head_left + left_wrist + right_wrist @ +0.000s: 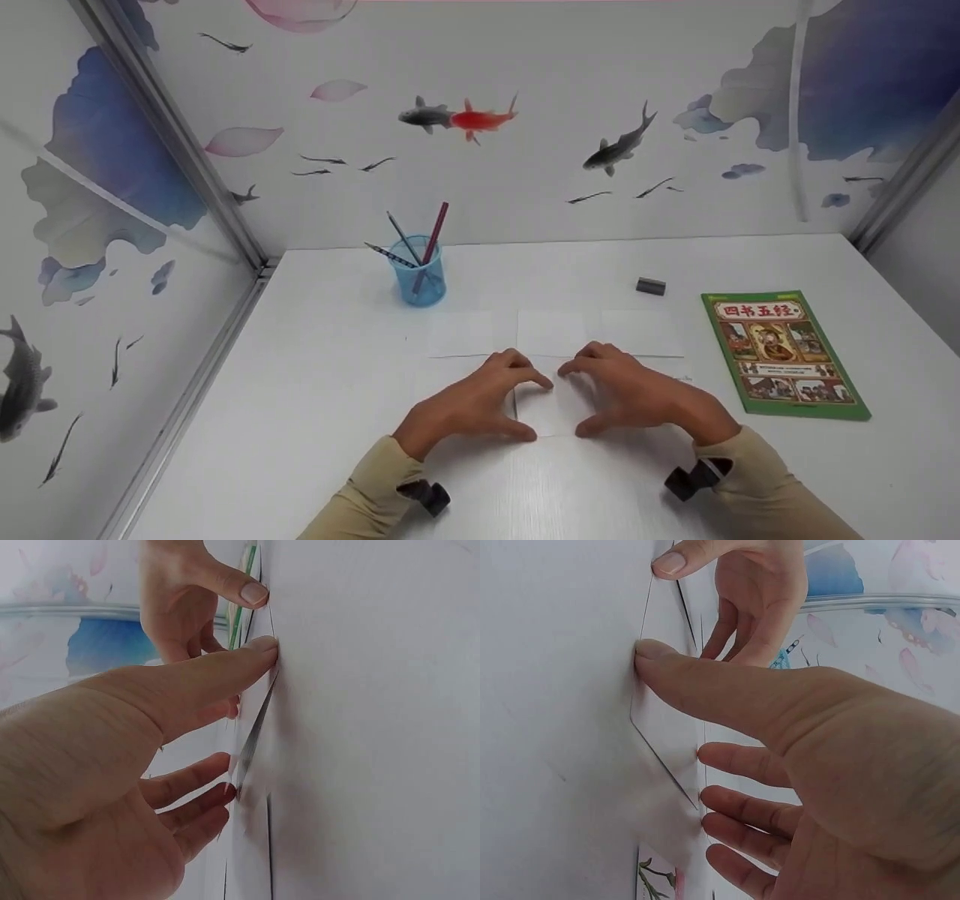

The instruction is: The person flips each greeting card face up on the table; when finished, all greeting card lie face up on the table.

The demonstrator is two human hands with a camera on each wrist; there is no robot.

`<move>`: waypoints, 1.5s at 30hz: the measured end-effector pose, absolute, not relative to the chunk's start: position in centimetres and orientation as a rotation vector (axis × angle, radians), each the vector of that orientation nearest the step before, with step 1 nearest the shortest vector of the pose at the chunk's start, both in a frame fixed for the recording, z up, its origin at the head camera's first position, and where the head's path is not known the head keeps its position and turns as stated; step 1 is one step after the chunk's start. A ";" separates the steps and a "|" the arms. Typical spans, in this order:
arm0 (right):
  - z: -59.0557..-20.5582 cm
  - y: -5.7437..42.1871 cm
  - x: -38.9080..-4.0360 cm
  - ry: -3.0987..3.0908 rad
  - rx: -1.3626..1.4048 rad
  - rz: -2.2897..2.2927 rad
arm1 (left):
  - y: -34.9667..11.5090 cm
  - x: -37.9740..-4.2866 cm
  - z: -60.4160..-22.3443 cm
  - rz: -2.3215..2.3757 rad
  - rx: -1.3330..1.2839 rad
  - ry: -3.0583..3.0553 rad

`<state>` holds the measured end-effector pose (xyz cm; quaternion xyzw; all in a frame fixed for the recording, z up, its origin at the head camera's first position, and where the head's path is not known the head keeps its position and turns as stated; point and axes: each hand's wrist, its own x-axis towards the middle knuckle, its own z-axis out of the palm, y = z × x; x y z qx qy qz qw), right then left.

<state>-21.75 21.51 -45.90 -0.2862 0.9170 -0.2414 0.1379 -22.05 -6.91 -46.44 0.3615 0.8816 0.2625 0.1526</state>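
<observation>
A white card (551,414) lies on the table between both hands. My left hand (476,401) spans its left side, with the thumb at the near edge and the index finger towards the middle. Over on the right side, my right hand (645,394) mirrors this pose, thumb tip (654,651) touching the card's near edge in the right wrist view. Fingers of both hands are spread and loosely bent. Beyond them lie more white cards (551,330) in a row. In the left wrist view one card edge (257,727) stands slightly raised near the left fingertips.
A blue mesh pen cup (420,289) with pencils stands at the back left. A dark grey eraser-like block (650,286) lies at the back right. To the right is a green-bordered book (784,356). Printed panels (555,187) enclose the table.
</observation>
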 end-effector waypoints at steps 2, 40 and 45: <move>-45.9 21.6 -21.8 2.662 -0.825 -0.701 | -6.9 -22.1 -46.5 0.785 1.069 2.529; -46.1 20.0 -22.0 2.880 -0.903 -1.283 | -4.6 -21.8 -47.3 1.888 0.529 1.915; -46.0 20.5 -22.5 2.913 -0.646 -1.301 | -4.7 -22.1 -47.4 1.988 0.469 1.805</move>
